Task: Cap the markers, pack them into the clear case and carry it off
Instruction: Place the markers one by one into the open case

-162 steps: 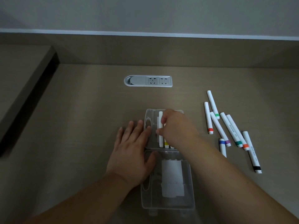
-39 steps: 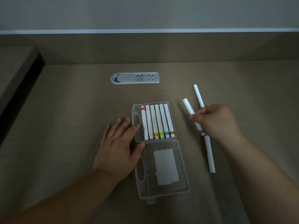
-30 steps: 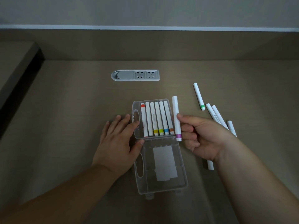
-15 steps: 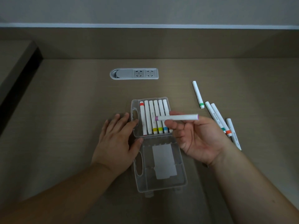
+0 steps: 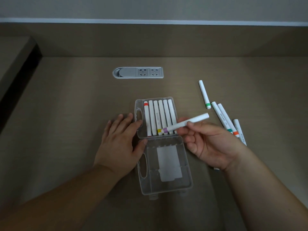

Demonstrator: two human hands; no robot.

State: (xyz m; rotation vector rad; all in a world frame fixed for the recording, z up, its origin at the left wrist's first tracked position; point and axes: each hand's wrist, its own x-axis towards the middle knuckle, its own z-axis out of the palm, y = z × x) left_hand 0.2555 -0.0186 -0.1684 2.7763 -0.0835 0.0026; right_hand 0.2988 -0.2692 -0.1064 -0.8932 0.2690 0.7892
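Observation:
The clear case [image 5: 139, 107] lies open on the desk, its empty lid half [image 5: 186, 170] toward me. Several white markers [image 5: 155, 117] lie side by side in the far half. My right hand [image 5: 208, 144] pinches a white marker with a purple band [image 5: 186, 122], tilted over the case's right side, purple end down by the packed markers. My left hand [image 5: 120, 140] rests flat on the desk against the case's left edge, fingers touching its handle side. Loose markers lie at the right: a green-banded one [image 5: 204, 95] and a few more [image 5: 224, 118] partly behind my right hand.
A grey socket strip [image 5: 138, 72] is set into the desk behind the case. A raised ledge [image 5: 15, 60] runs along the left, and a low wall [image 5: 153, 39] closes the back of the desk.
My right hand picked the purple-banded marker from the loose pile, brought it over the case and turned it; its purple end now dips toward the packed markers. My left hand stayed.

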